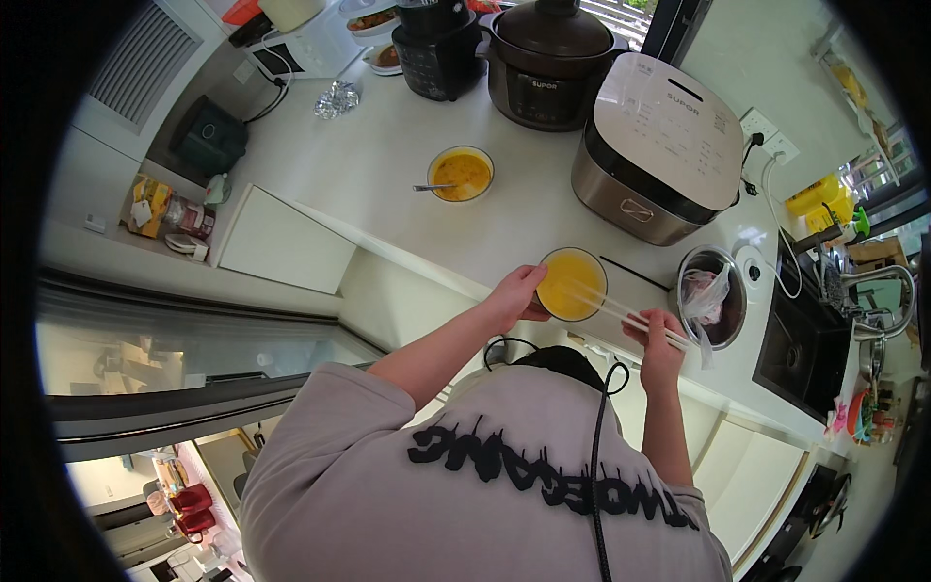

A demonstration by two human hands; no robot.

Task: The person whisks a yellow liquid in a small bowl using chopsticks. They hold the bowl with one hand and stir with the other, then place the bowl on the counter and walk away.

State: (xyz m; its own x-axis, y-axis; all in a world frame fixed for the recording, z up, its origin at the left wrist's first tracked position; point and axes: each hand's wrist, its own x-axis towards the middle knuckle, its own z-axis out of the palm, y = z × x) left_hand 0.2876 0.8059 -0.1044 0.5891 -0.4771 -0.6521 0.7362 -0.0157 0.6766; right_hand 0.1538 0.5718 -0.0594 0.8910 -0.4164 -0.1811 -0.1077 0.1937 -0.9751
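Note:
My left hand (515, 295) holds the side of a glass bowl (572, 284) of yellow liquid that looks like beaten egg, at the counter's front edge. In my right hand (658, 342) are light-coloured chopsticks (625, 313), their tips in the liquid. Farther back on the counter stands a second glass bowl (461, 173) with an orange-yellow mixture and a metal spoon (433, 188) resting in it. The underside of the bowl in my left hand is hidden.
A Supor rice cooker (658, 145) and a dark Supor pot cooker (549, 73) stand behind the bowls, beside a black appliance (438, 62). Crumpled foil (337, 100) lies at the back left. To the right are a metal bowl with a plastic bag (705, 295) and a black sink (796, 349).

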